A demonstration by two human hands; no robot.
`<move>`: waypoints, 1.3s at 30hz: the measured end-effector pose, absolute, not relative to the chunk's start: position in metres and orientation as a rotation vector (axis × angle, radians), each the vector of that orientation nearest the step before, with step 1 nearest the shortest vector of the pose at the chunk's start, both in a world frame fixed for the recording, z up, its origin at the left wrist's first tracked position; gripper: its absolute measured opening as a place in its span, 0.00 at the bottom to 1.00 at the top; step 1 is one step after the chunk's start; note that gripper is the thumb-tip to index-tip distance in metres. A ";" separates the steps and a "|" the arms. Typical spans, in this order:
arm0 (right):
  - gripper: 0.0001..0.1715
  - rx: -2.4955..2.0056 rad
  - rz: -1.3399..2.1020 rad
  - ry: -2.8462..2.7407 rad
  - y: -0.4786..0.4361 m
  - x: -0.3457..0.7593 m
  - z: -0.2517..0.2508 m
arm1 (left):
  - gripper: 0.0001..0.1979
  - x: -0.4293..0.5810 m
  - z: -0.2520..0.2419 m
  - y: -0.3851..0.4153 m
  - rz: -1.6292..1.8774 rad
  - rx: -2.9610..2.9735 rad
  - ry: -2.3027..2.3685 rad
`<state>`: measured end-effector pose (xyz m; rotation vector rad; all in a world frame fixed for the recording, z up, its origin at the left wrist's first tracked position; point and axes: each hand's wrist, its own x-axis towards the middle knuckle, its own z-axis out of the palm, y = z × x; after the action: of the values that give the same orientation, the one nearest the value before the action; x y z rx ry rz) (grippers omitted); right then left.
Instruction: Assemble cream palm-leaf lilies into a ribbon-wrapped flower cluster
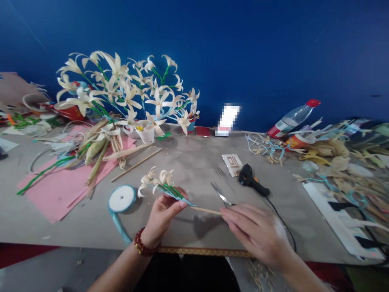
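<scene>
My left hand is closed, thumb and fingers pinching a small spray of cream artificial flowers with green stems. Light blue tape wraps the spray's lower end, where a thin wooden stick comes out to the right. The stick's far end is in the closed fingers of my right hand. Scissors show their blades just beyond that hand; their handles are hidden. Left of my left hand sits a roll of blue tape, its loose end trailing toward my wrist.
Finished cream flowers stand in cups along the blue wall. Pink paper and dried husks lie at left, a wooden rod nearby. A black glue gun with its cord, a bottle and a white power strip are at right.
</scene>
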<state>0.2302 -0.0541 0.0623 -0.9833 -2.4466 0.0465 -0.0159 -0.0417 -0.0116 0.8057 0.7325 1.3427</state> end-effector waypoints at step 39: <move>0.09 -1.211 0.639 -2.396 -0.048 0.236 0.066 | 0.08 -0.017 -0.006 -0.044 1.342 0.990 0.710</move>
<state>0.2359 -0.0484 0.0660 -1.2106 -2.3959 0.6388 -0.0175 -0.0443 -0.0064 0.9899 0.7098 1.3415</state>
